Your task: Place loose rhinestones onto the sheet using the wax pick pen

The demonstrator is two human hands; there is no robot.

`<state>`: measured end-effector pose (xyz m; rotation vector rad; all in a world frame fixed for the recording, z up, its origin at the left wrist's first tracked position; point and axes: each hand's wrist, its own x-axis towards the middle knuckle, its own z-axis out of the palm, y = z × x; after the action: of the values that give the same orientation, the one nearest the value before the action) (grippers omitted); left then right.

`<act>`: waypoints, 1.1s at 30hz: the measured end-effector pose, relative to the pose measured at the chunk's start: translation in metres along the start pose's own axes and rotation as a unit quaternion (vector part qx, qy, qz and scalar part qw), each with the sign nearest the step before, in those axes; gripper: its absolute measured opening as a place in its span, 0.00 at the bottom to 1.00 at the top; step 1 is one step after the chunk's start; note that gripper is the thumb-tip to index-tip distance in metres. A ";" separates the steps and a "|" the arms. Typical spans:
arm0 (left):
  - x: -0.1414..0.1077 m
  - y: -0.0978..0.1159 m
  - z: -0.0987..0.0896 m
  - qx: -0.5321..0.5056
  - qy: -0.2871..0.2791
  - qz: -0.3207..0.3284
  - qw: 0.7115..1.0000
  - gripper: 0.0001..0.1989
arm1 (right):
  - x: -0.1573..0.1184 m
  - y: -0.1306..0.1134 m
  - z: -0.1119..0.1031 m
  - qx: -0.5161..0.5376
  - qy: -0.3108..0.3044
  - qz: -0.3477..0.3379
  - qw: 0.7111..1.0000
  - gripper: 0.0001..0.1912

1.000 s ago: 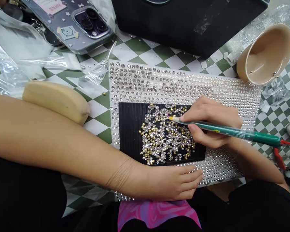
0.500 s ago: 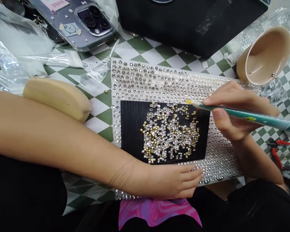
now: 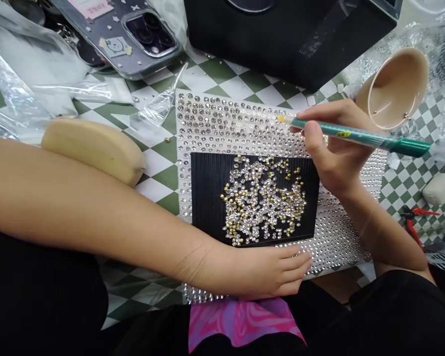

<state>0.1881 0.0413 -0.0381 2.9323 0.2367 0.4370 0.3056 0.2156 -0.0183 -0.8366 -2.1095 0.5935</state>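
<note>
I see the right hand pinching the green pencil; the left hand, lying outstretched, could bump the black ribbed tray, scattering rhinestones.

My landmark is the black box — left of it I see a phone, and nearer me on that side a pale yellow block. Right of the box — a beige cup, then, closer to me, red-handled pliers.
</note>
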 end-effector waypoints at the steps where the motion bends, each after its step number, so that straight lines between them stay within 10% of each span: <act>1: 0.000 0.000 0.000 0.011 0.007 0.000 1.000 0.30 | 0.000 0.001 0.001 0.000 -0.002 0.003 1.000 0.04; 33: 0.000 0.001 -0.001 0.023 0.005 -0.007 1.000 0.28 | -0.003 -0.003 0.000 0.024 0.017 0.022 0.999 0.05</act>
<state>0.1883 0.0405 -0.0373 2.9715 0.2715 0.4506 0.3058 0.2112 -0.0176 -0.8632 -2.0424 0.6465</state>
